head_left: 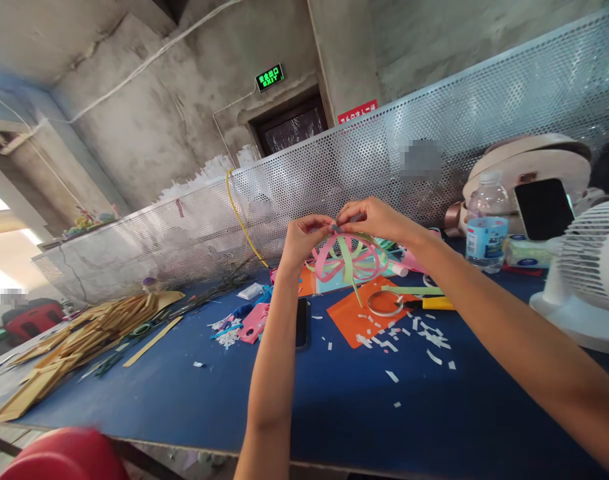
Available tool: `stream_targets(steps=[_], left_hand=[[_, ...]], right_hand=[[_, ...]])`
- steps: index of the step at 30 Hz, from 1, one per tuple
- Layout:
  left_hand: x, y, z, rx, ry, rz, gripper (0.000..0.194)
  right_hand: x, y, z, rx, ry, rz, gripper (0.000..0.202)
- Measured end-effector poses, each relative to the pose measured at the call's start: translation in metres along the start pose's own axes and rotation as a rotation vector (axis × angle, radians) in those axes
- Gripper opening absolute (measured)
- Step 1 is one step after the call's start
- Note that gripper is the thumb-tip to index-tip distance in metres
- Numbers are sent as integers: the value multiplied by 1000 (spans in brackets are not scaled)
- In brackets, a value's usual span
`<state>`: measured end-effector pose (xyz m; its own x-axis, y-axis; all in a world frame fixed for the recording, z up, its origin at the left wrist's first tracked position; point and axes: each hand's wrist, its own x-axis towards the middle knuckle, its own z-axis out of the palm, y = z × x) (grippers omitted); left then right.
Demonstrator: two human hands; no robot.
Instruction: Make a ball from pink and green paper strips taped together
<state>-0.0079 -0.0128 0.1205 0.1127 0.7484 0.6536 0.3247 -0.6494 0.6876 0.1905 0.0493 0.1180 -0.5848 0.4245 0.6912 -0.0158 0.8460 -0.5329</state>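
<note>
Both my arms reach out over the blue table. My left hand (304, 239) and my right hand (368, 217) meet fingertip to fingertip, pinching the top of a paper-strip lantern (326, 262). Pink and light green strips curve down from that point into a round, open cage, and one green strip hangs lower. Something small and greyish shows between the fingertips, too small to name. Below the lantern lies an orange paper sheet (345, 319) with a roll of tape (385, 303) on it and a yellow-handled tool (437, 304) to the right.
White paper scraps (431, 337) are scattered over the table (204, 407). A dark phone (302, 323) and a pink phone case (254, 323) lie near my left forearm. Wooden strips (104, 327) pile up at left. A bottle (488, 227) and a white fan (589, 267) stand at right, before a perforated metal screen (294, 180).
</note>
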Motion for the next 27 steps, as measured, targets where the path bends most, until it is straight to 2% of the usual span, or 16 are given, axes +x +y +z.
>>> stream_targets(steps=[7,12,16,22,27], left_hand=[[2,-1,3,25,65,7,12],[3,-3,5,4,63,0,17],[3,-2,6,-30,34,-14,16],[3,-3,5,-121,-54,-26,17],[2,-4,-3,-61,-113,-7,22]], right_hand=[[0,2,1,-13,21,38,16],[0,5,3,-6,47,62,16],[-1,2,2,5,59,70,14],[-1,3,-2,110,-12,83,15],[0,5,-5,122,-68,94,17]])
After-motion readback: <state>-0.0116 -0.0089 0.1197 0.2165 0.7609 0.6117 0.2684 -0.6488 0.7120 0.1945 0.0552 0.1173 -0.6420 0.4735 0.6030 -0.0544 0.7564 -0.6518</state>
